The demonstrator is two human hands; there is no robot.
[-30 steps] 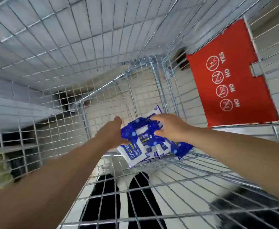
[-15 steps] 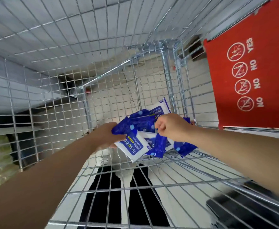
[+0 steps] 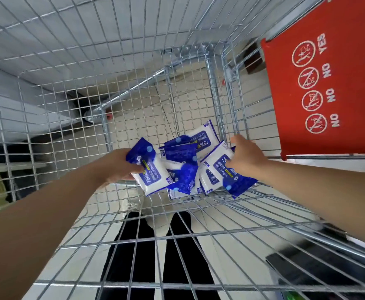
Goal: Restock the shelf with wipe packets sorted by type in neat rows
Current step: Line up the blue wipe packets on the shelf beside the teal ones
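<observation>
Several blue-and-white alcohol wipe packets [image 3: 184,161] lie piled in the far corner of a wire shopping cart [image 3: 134,217]. My left hand [image 3: 118,167] grips one packet [image 3: 150,169] at the left of the pile, lifted slightly clear of it. My right hand [image 3: 245,158] grips another packet [image 3: 225,169] at the right side of the pile. Both arms reach down into the cart.
The cart's wire walls [image 3: 69,87] rise on the left and far sides. A red child-seat flap [image 3: 326,79] with YES/NO pictograms stands at the right. Dark trouser legs [image 3: 138,252] show through the mesh floor, over pale floor tiles.
My hands have spread apart, each drawing a packet away from the pile. The left packet has moved left and the right packet right. The camera has come closer to the pile.
</observation>
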